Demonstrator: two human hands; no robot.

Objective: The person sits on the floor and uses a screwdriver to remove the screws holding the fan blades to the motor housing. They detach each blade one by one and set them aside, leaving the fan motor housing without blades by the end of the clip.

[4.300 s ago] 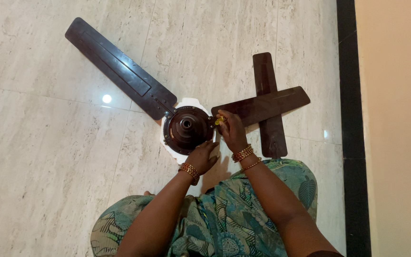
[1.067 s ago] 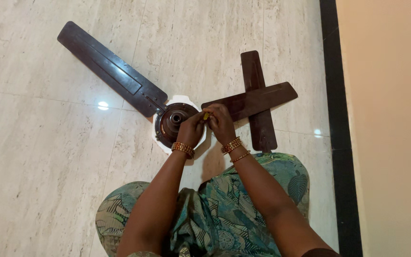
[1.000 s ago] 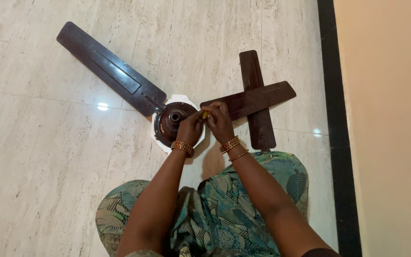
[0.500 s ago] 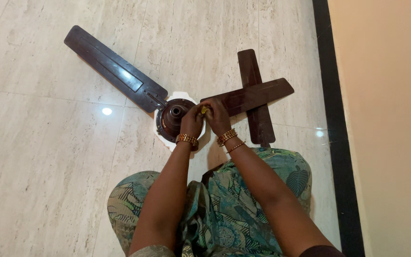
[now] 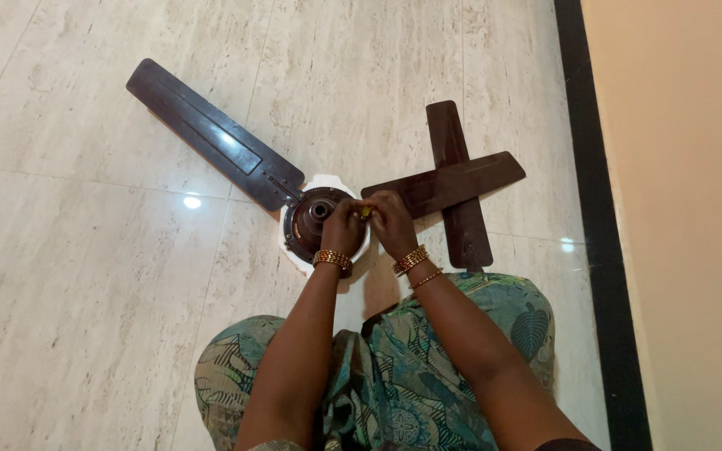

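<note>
View from above of a dismantled ceiling fan on a pale marble floor (image 5: 85, 276). The round brown motor (image 5: 315, 219) sits on a white base (image 5: 327, 182) near the middle of the floor. One long blade (image 5: 211, 132) is fixed to the motor and runs up and to the left. A second blade (image 5: 453, 181) meets the motor's right edge, lying across a loose third blade (image 5: 460, 188) — the two form a cross. Both hands meet at that right edge: the left hand (image 5: 343, 228) rests on the motor, fingers curled, and the right hand (image 5: 393, 222) is closed around a small yellow-handled tool (image 5: 365, 211), pinched between the two hands. Bangles circle each wrist. A green patterned garment (image 5: 411, 384) fills the foreground; a black floor border (image 5: 595, 209) runs along the beige wall (image 5: 695, 209).
</note>
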